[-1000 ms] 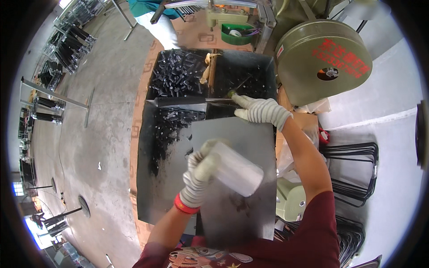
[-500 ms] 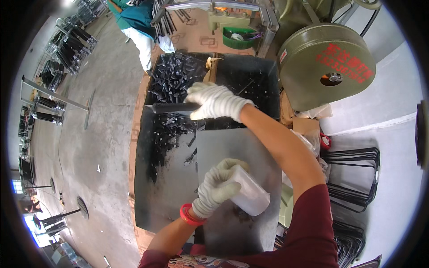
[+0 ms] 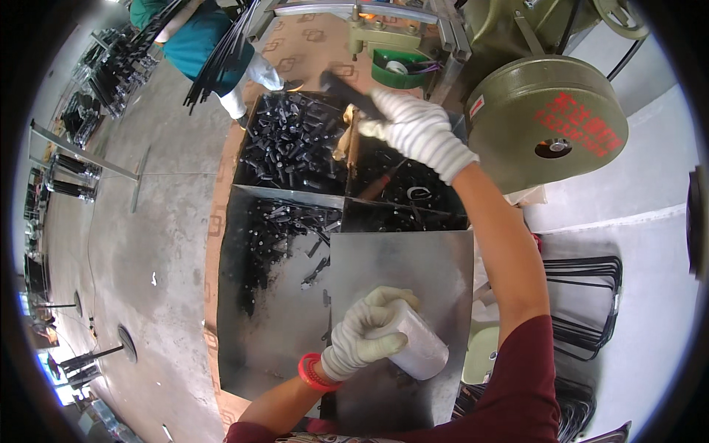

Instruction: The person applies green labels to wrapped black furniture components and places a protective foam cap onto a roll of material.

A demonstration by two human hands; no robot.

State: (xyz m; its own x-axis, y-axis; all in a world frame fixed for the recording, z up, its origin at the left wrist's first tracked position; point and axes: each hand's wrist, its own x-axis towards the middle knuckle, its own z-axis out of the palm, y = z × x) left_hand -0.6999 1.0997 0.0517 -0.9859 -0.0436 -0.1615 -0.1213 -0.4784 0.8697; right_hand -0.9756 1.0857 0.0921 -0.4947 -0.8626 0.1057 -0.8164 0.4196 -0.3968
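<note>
In the lower middle my left hand (image 3: pixel 367 332), in a whitish work glove, is wrapped round a white translucent cylinder (image 3: pixel 422 345), tilted over a grey metal sheet (image 3: pixel 399 258). My right hand (image 3: pixel 421 129), in a striped white glove, is raised at the far side of the bins. Its fingers are closed round a short black bar (image 3: pixel 348 94), blurred at the far end and pointing up and left. Small black parts (image 3: pixel 292 140) are heaped in the far left bin, beyond the partition. More dark pieces (image 3: pixel 303 221) lie scattered in the near left bin.
Right of the bins stands a green machine with a round cover (image 3: pixel 546 118). Behind them are a small press head (image 3: pixel 380 33) and a green tray (image 3: pixel 399 69). A person (image 3: pixel 203 52) carrying long black rods stands at the far left. Bent black frames (image 3: pixel 583 295) lie at right.
My right hand has risen away from the bin partition, to the right and farther off, with the black bar. My left hand keeps its grip. The person at far left has shifted left.
</note>
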